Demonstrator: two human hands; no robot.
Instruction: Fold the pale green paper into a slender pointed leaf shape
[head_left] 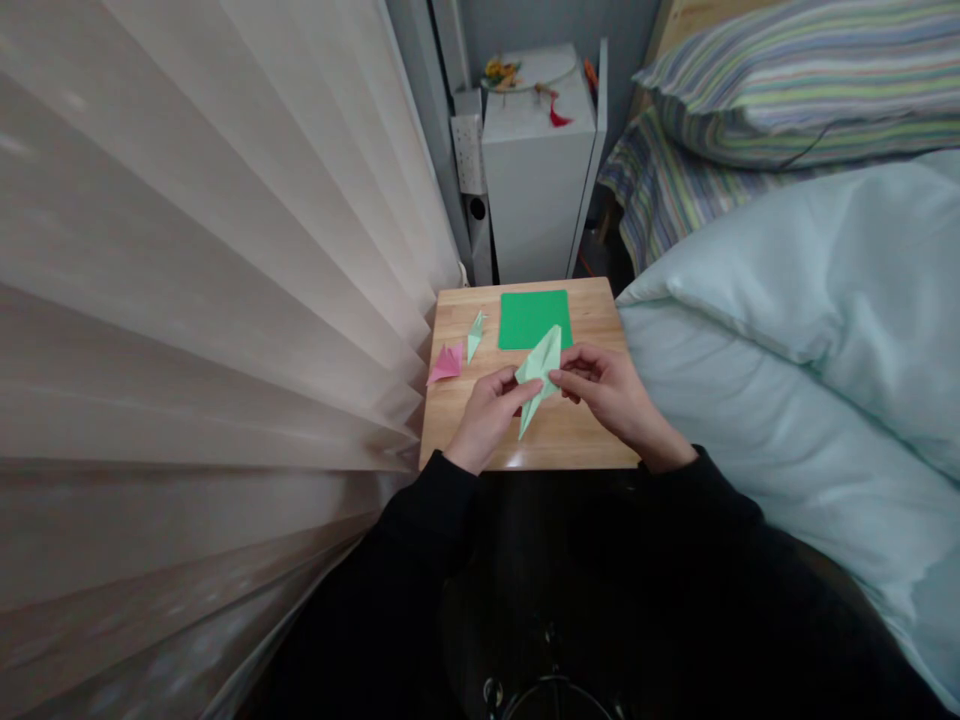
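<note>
A pale green folded paper point(541, 362), long and pointed at its lower end, is held up over the small wooden table point(469, 440). My left hand point(491, 408) pinches its left side, thumb lying across the front. At its right edge, my right hand point(604, 385) grips the paper between thumb and fingers. Behind it lies a green square sheet point(529, 318), partly covered by the folded paper. To the left are a small pale green folded paper piece point(475, 337) and a pink folded paper piece point(448, 362).
A pleated curtain point(300, 250) runs along the table's left side. On the right is a bed with a light blue quilt point(750, 380) and a striped pillow point(810, 80). Past the far edge stands a white cabinet point(536, 190) with small decorations on top.
</note>
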